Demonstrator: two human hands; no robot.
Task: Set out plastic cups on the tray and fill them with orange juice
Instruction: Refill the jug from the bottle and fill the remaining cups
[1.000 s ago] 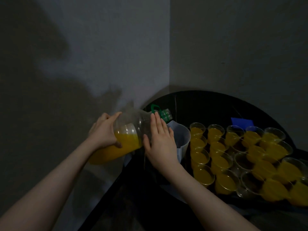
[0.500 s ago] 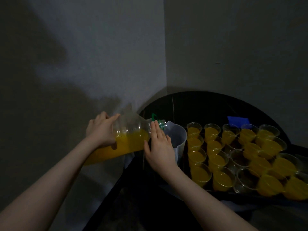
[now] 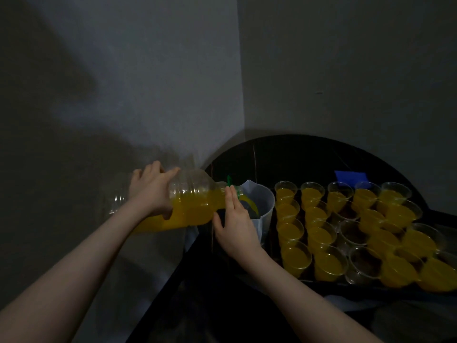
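Observation:
My left hand (image 3: 152,191) grips the base end of a large clear bottle (image 3: 195,204) of orange juice, tipped nearly flat with its green-ringed neck over a translucent jug (image 3: 265,209). Juice streams into the jug. My right hand (image 3: 235,224) rests with straight fingers against the bottle's shoulder and the jug's near side. On a dark tray (image 3: 309,280) to the right stand several clear plastic cups (image 3: 295,258) filled with juice; three cups, such as one (image 3: 363,264), look empty.
The tray and jug sit on a round black table (image 3: 284,157) pushed into a corner of grey walls. A blue object (image 3: 350,175) lies behind the cups. The table's left edge runs just below the bottle. The scene is dim.
The bottle has tipped lower toward the jug, and juice has reached its neck and pours out. Both hands kept their places on it.

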